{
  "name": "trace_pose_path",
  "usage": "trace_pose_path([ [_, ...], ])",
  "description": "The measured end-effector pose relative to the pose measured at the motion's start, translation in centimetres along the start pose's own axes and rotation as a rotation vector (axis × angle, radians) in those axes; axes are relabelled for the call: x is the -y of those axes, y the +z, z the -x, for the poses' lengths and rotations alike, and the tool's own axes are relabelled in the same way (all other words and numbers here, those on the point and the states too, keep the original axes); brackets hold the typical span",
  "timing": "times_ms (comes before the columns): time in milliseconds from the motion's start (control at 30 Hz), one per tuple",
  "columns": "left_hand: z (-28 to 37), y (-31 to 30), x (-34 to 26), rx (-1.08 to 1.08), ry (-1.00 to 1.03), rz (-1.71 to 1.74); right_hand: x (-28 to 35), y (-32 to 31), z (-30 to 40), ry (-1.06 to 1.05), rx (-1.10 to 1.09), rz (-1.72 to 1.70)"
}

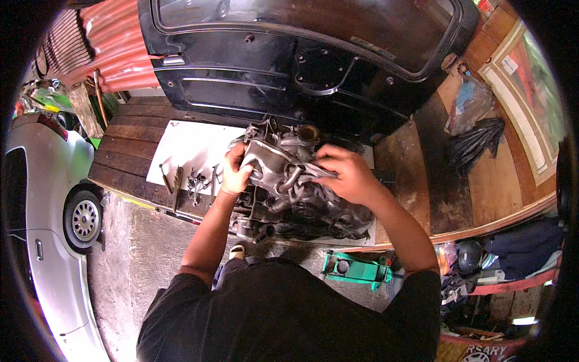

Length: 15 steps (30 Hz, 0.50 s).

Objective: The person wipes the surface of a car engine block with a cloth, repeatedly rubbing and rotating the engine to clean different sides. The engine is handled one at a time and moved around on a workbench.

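A metal engine assembly [312, 208] lies on a white board [199, 135] on the wooden bench. Above its near part, my left hand [236, 171] grips the left end of a grey metal engine part [269, 160], with the thumb on the near side. At the part's right, my right hand [346, 174] pinches a crumpled grey cloth [316, 171] between thumb and fingers. A round opening [308, 133] shows behind the part. Spanners [195, 199] and other small tools and bolts lie on the board's near left; some are partly hidden.
A dark vehicle door panel with a window [235, 81] leans behind the bench [402, 163]. Plastic bags [475, 140] lie at the right. A green floor jack [357, 269] stands below the bench edge. A silver car [54, 244] is parked at the left.
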<state>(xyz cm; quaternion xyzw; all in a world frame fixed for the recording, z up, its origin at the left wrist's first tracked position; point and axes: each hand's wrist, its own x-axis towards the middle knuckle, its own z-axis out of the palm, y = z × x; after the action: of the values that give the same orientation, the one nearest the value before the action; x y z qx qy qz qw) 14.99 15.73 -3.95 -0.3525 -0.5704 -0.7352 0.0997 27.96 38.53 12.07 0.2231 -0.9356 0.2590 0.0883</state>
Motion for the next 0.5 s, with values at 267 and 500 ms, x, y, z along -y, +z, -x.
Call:
trace_pose_path([
  [267,-0.1,0.1,-0.6,0.063,-0.012,-0.064,-1.2,2.5,-3.8,-0.198,-0.096,-0.072],
  [500,-0.1,-0.1,-0.2,0.086,0.046,-0.105,-1.1,-1.1,0.6,-0.125,0.213,-0.135],
])
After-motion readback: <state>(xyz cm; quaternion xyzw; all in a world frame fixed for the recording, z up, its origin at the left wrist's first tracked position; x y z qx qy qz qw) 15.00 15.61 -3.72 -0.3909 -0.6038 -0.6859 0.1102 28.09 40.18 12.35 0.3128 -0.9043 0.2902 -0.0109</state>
